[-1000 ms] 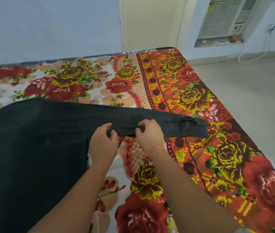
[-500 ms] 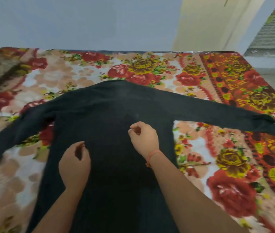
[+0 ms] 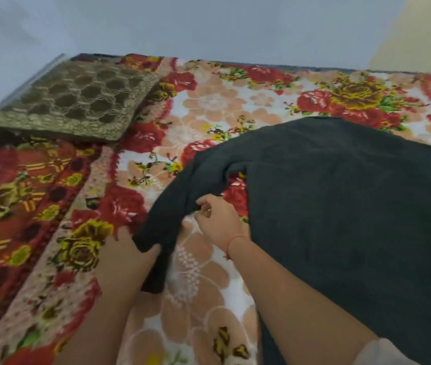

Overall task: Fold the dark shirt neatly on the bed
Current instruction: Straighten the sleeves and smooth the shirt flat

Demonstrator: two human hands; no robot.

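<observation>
On the floral bed (image 3: 209, 106), the dark shirt (image 3: 354, 219) lies to the right of my hands, its body spread flat and one sleeve (image 3: 183, 206) bunched, running near-left. My right hand (image 3: 218, 219) pinches that sleeve midway along. The cuff end drapes over my left hand (image 3: 143, 255) and hides its fingers, so I cannot tell its grip. Half a second ago both hands hovered over the shirt's body, and the sleeve lay stretched out flat.
</observation>
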